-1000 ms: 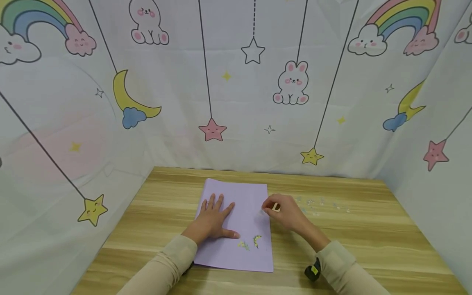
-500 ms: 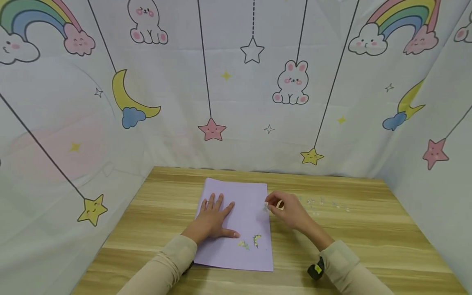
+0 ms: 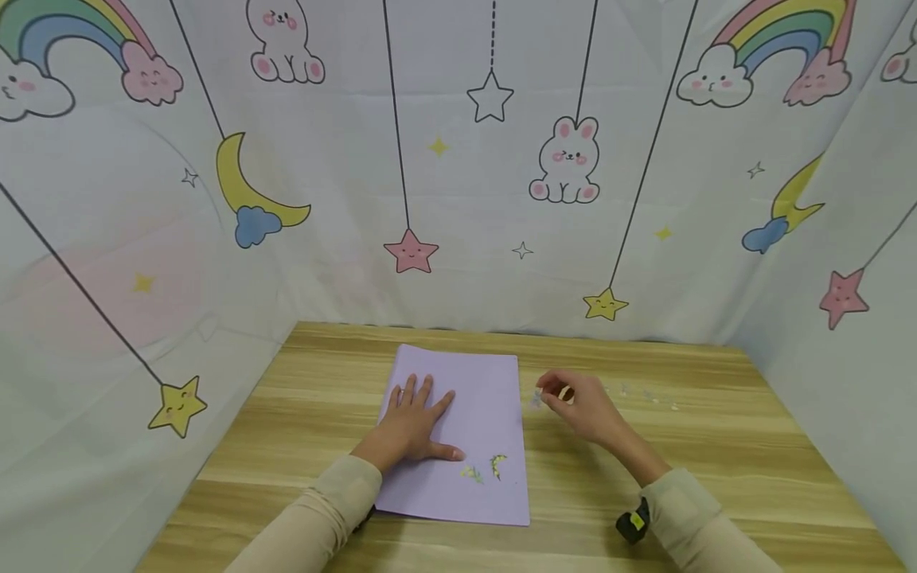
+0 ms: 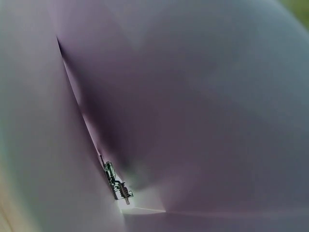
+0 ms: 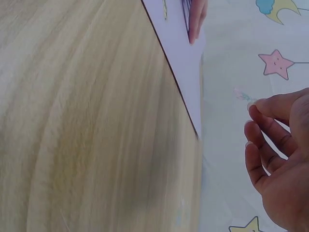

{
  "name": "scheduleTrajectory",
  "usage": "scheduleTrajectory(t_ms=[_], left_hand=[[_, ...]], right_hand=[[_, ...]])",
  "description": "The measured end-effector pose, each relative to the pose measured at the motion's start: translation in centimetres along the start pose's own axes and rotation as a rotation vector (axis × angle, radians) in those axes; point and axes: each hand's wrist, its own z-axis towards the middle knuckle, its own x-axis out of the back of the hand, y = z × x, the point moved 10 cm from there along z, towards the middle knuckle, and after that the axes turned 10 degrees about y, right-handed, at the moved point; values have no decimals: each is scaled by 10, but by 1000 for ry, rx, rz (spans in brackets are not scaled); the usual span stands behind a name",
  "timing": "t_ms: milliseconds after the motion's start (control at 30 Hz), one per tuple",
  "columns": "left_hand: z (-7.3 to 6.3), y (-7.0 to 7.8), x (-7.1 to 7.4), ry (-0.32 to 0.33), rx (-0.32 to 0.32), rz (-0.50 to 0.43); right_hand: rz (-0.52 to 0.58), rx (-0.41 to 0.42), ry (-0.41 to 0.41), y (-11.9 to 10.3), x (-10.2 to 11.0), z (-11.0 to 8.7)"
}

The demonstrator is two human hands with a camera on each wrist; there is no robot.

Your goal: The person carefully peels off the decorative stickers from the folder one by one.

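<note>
My left hand lies flat with spread fingers on a light purple paper sheet. Near the sheet's lower right, two small yellow-green flower stickers show on its surface. Between thumb and index finger, my right hand pinches a small clear sticker, just right of the sheet. In the right wrist view that sticker has a faint pink and green flower print and sticks out past the fingertips. Purple surface with a dark slanting crease fills most of the left wrist view.
Several small clear stickers lie on the wooden table behind and right of my right hand. A white curtain printed with stars, moons and rabbits stands along the table's back and sides.
My right hand has moved right, from over the sheet's right edge to beside it, with the sticker still pinched. My left hand has stayed in place.
</note>
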Motion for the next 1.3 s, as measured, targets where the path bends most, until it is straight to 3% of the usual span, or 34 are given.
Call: scheduleTrajectory(t_ms=[1000, 1300], left_hand=[[-1, -1, 2, -1, 0, 5], [-2, 0, 1, 5, -13, -32]], right_hand=[[-102, -42, 109, 51, 69, -17], [-142, -54, 149, 67, 91, -27]])
